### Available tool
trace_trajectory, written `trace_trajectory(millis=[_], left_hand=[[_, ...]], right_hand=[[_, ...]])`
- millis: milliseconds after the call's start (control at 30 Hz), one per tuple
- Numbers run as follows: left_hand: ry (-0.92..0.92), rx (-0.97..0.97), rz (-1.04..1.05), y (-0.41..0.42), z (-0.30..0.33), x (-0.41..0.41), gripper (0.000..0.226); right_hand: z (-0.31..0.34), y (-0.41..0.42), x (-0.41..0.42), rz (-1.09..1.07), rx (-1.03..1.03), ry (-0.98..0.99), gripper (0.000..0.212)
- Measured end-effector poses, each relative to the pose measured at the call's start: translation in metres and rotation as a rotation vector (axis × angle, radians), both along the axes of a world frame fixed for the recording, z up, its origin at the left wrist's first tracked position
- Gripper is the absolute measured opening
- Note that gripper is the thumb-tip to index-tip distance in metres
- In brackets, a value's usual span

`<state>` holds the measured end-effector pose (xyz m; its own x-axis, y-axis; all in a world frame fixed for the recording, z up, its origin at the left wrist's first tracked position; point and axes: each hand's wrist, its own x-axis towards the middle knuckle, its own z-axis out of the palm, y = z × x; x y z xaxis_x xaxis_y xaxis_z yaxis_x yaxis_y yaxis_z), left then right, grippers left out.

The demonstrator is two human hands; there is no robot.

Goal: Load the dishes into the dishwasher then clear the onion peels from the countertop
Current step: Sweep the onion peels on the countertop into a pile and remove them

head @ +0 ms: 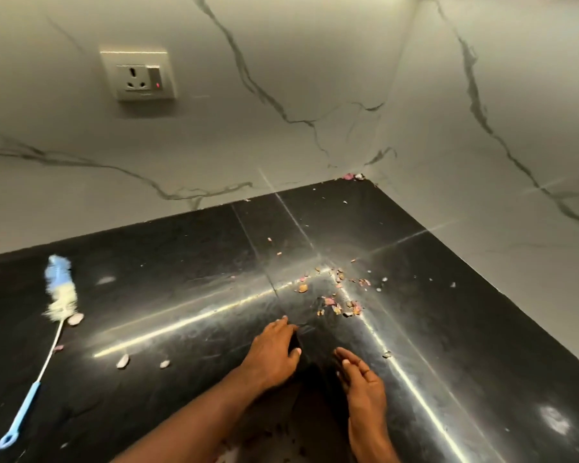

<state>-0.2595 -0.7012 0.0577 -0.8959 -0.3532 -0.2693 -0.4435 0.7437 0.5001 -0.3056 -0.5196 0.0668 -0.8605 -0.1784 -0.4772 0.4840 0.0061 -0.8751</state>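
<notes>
The black counter (181,262) fills the lower view and meets marble-look walls in a corner at upper right. The step in hand looks like gathering the onion peels (340,304), most of which lie in a loose scatter just beyond the fingertips, near where the bright reflections cross. To do it well, I judge both hands should cup around that scatter and draw it toward the front edge in one sweep, palms low so the thin flakes do not slip under.

The left hand (273,352) lies flat on the counter, fingers straight and reaching toward the peels, its grip wide and holding nothing. The right hand (361,385) rests just beside it, fingers relaxed and slightly bent, grip also wide and empty.

Strays call for a second pass: a few peels sit in the far corner (353,176), two pale bits (122,360) lie well to the left, and one piece (76,319) touches the head of a blue-handled bottle brush (52,325) lying at left. That brush stands in the way of a leftward sweep. A wall socket (137,75) is set above.
</notes>
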Motion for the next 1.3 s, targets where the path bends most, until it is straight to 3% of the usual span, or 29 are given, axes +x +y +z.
trace_trajectory(millis=[133, 267, 367, 433, 700, 900, 967, 1067, 1133, 1233, 1300], left_hand=[[-0.195, -0.281, -0.179, -0.017, 0.003, -0.021, 0.093], [-0.348, -0.301, -0.192, -0.032, 0.009, -0.032, 0.114], [-0.398, -0.331, -0.253, -0.041, 0.01, -0.035, 0.119], [-0.41, -0.365, -0.314, -0.05, 0.015, -0.039, 0.122], [-0.499, -0.444, -0.525, -0.069, 0.039, -0.061, 0.116], [-0.46, -0.496, -0.597, -0.077, 0.051, -0.08, 0.063], [-0.447, -0.473, -0.584, -0.079, 0.056, -0.088, 0.049], [-0.376, -0.457, -0.562, -0.084, 0.062, -0.1, 0.037], [-0.344, -0.465, -0.564, -0.085, 0.063, -0.105, 0.036], [-0.372, -0.457, -0.562, -0.087, 0.065, -0.11, 0.05], [-0.398, -0.439, -0.554, -0.089, 0.068, -0.114, 0.052]], right_hand=[[-0.01, -0.001, 0.001, 0.184, 0.302, 0.269, 0.033], [-0.025, -0.017, -0.001, 0.548, 0.683, 0.599, 0.044], [-0.031, -0.034, -0.011, 0.771, 0.975, 0.648, 0.057], [-0.034, -0.044, -0.014, 0.817, 1.065, 0.676, 0.061], [-0.049, -0.059, -0.05, 0.787, 1.135, 0.735, 0.062], [-0.043, -0.08, -0.136, 0.827, 1.125, 0.745, 0.074], [-0.031, -0.085, -0.158, 0.714, 0.933, 0.75, 0.056], [-0.02, -0.072, -0.182, 0.34, 0.688, 0.904, 0.027], [-0.023, -0.057, -0.202, 0.255, 0.764, 0.886, 0.038], [-0.037, -0.04, -0.232, 0.324, 1.01, 0.647, 0.086], [-0.046, -0.042, -0.242, 0.381, 1.115, 0.603, 0.097]])
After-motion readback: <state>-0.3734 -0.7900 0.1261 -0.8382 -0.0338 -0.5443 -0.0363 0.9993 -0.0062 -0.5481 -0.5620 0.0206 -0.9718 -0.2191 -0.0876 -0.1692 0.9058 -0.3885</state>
